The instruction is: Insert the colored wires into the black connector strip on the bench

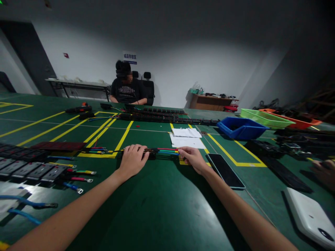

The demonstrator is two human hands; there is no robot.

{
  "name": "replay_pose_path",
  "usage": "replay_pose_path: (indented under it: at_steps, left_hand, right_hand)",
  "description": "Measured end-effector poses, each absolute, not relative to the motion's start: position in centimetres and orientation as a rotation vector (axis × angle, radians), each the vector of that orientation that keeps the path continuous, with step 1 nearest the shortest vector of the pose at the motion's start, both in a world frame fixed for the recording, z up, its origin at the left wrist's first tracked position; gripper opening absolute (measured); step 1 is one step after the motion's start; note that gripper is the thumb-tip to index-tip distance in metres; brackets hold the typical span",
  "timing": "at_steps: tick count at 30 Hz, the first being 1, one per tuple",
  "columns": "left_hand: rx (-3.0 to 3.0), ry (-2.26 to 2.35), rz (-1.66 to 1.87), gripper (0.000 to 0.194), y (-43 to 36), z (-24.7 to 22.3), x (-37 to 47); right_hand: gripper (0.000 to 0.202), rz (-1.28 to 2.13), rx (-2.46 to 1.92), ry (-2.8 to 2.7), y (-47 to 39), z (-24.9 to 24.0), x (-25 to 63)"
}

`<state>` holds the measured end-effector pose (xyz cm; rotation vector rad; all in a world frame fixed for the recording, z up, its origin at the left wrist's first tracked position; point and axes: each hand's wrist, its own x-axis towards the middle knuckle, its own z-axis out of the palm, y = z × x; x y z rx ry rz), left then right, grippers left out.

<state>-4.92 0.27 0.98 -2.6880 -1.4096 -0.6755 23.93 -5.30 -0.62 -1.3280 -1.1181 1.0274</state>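
Note:
My left hand (134, 159) is closed over a narrow dark strip (152, 151) with copper-coloured lines, its fingers draped across the far side and the thumb on the near side. From the strip's right end run coloured wires (167, 151), red, blue and one yellowish. My right hand (193, 159) pinches these wires near their ends between thumb and fingers; the tips are partly hidden. More wires (101, 150) stick out to the left of my left hand. Close to my right wrist lies a dark-screened phone (225, 170).
At left are socket strips (34, 171) with lugged cables and a dark red strip (59, 146). White papers (187, 137), a blue bin (241, 128), a green bin (265, 118) and a white device (311, 218) lie around. A person (128, 87) sits opposite; another person's hand (324, 172) is at right.

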Motion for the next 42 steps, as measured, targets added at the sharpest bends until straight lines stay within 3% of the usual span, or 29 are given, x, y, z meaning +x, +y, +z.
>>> replay_pose_path:
  at_steps: [7,33,42]
  left_hand:
    - [-2.708,-1.424,-0.689,0.052,0.2,0.9,-5.0]
    - [-2.690,-1.409,-0.721,0.051,0.3,0.7,-5.0]
    - [-2.706,-1.427,-0.669,0.053,0.2,1.0,-5.0]
  right_hand:
    - [0.063,1.012,-1.321,-1.123,-5.2,-0.8,23.8]
    - [0.030,1.038,-1.455,-0.940,-4.2,-1.0,23.5]
    - [0.043,1.116,-1.315,-1.040,-5.0,-0.6,24.0]
